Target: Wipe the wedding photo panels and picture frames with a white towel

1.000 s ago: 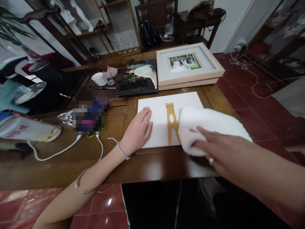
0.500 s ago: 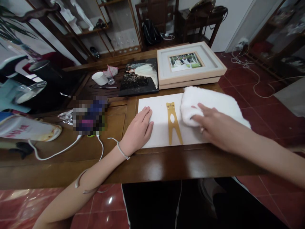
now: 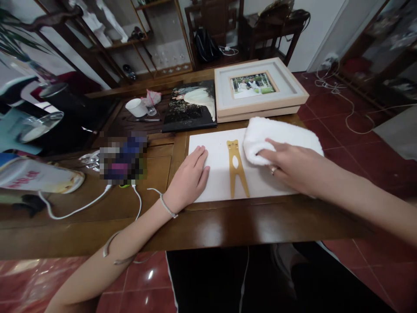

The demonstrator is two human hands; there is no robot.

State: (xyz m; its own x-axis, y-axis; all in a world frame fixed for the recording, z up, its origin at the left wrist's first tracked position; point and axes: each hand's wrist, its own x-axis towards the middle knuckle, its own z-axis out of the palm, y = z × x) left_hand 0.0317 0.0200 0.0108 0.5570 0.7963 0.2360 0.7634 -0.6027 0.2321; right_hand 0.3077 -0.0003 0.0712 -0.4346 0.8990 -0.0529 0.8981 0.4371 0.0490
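A flat white board lies near the front edge of the wooden table. My left hand rests palm down on the board's left end, fingers stretched out and holding nothing. In the middle of the board is a yellow, cat-headed flat piece with two long legs; my left hand is beside it, not touching. On the right, my right hand is closed on a bunched white towel, which covers the board's right part. Some of its fingers are hidden in the folds.
Behind the board sit a dark photo panel and stacked pale frames with a photo. A white cup stands further left. White cables run past a tin on the left. The table's front edge is close to me.
My right hand has shifted slightly left with the towel, whose right side has drawn in toward the board. My left hand and the yellow piece have stayed put.
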